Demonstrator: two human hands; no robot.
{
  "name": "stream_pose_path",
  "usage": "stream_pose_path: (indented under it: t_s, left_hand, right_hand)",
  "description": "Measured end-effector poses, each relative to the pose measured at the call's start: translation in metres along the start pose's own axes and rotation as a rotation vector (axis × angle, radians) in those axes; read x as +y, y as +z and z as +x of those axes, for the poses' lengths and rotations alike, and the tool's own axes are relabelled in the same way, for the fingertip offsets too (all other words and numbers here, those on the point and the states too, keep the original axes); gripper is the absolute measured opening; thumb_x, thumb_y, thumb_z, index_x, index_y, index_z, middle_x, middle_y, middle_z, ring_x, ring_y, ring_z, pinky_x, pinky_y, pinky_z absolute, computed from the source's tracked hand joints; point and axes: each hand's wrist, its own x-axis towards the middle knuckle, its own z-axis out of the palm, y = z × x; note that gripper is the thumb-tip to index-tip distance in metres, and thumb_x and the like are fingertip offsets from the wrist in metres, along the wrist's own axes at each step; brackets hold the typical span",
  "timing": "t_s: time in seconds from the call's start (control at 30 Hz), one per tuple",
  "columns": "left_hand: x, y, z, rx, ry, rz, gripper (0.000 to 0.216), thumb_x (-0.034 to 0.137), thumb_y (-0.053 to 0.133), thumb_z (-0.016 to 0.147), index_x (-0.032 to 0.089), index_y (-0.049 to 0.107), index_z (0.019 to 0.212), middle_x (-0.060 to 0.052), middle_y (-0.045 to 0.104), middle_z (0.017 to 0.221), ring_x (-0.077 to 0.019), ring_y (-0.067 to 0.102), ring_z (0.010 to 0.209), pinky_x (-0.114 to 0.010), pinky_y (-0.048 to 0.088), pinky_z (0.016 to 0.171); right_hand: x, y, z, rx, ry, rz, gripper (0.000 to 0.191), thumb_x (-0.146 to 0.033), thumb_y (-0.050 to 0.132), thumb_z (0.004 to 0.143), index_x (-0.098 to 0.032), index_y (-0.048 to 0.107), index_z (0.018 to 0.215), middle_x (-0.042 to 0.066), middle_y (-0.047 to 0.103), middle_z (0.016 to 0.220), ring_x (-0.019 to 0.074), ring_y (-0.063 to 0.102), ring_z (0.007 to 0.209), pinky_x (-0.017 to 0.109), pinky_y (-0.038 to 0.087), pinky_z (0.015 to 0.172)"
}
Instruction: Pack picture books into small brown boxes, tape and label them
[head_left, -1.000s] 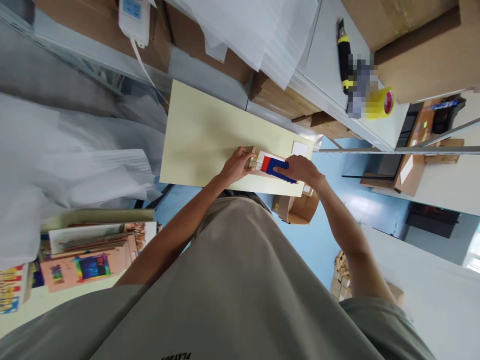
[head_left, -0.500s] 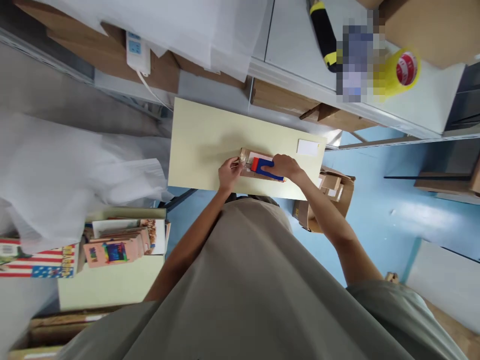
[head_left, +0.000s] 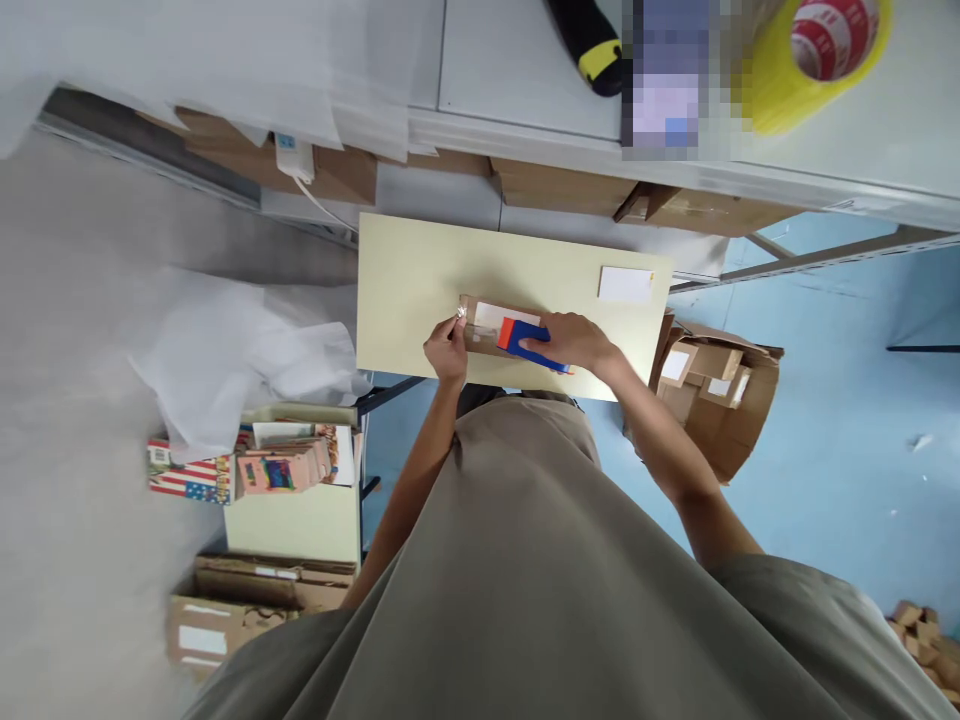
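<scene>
Blue-and-red tool (head_left: 523,332), brown box (head_left: 486,341)

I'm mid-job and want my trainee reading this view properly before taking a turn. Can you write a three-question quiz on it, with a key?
1. Which hand holds the blue tool?
2. True or false: the white card lies underneath the box on the table.
3. Fill in the missing word: the yellow roll is on the ____.

Key
1. The right hand.
2. False: the card lies apart from the box, to its right.
3. Shelf.
</scene>
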Motion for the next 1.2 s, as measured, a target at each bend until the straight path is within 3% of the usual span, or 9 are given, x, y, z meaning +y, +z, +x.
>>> stream_pose_path:
  t_s: [0.17,0.3,0.57,0.8,1.0,1.2]
  left_hand:
    - [0.003,0.005,-0.003,0.002,0.031,0.001,0.03,0.04,0.06,0.109,0.023,0.085,0.113,-0.012,0.085,0.12,-0.0281,0.08,0.116,-0.039,0.06,0.107]
    - [0.003,0.01,-0.005,-0.016,0.033,0.002,0.031,0.041,0.06,0.109,0.023,0.085,0.114,-0.012,0.085,0.121,-0.0281,0.079,0.118,-0.039,0.059,0.109]
    - [0.0,0.011,-0.003,-0.052,-0.01,-0.043,0.035,0.045,0.061,0.107,0.022,0.084,0.119,-0.015,0.082,0.126,-0.0317,0.077,0.125,-0.043,0.057,0.114]
    - [0.002,0.012,-0.003,-0.029,-0.01,-0.021,0.032,0.04,0.063,0.106,0.02,0.085,0.119,-0.015,0.084,0.125,-0.0304,0.079,0.12,-0.042,0.058,0.113]
    - [0.004,0.013,-0.002,-0.022,-0.01,0.07,0.031,0.035,0.063,0.108,0.017,0.084,0.12,-0.014,0.084,0.123,-0.0258,0.079,0.116,-0.035,0.058,0.108]
    - [0.006,0.012,-0.002,-0.016,0.006,0.096,0.03,0.033,0.063,0.108,0.015,0.085,0.119,-0.014,0.085,0.122,-0.0253,0.08,0.113,-0.033,0.059,0.105]
  right_hand:
    - [0.074,-0.017,-0.061,-0.004,0.089,0.017,0.063,-0.077,0.058,0.104,-0.019,0.078,0.089,0.013,0.079,0.079,0.0282,0.077,0.077,0.037,0.05,0.068]
    - [0.107,-0.022,-0.082,-0.043,0.101,0.103,0.063,-0.081,0.061,0.101,-0.022,0.073,0.079,0.008,0.076,0.069,0.0239,0.073,0.067,0.035,0.05,0.064]
    - [0.105,-0.009,-0.057,-0.076,0.218,0.06,0.057,-0.076,0.074,0.096,-0.02,0.079,0.09,0.011,0.079,0.071,0.028,0.078,0.071,0.039,0.057,0.072]
    - [0.119,0.016,-0.027,-0.073,0.26,-0.042,0.064,-0.077,0.068,0.101,-0.015,0.08,0.114,0.02,0.085,0.105,0.0328,0.08,0.098,0.038,0.056,0.081]
    - [0.13,0.028,-0.036,-0.044,0.211,-0.134,0.057,-0.067,0.06,0.111,-0.016,0.075,0.132,0.02,0.082,0.123,0.0339,0.078,0.111,0.036,0.055,0.086]
    - [0.12,0.037,-0.037,-0.006,0.208,-0.219,0.057,-0.061,0.056,0.115,-0.012,0.072,0.14,0.024,0.08,0.127,0.038,0.078,0.119,0.041,0.056,0.095]
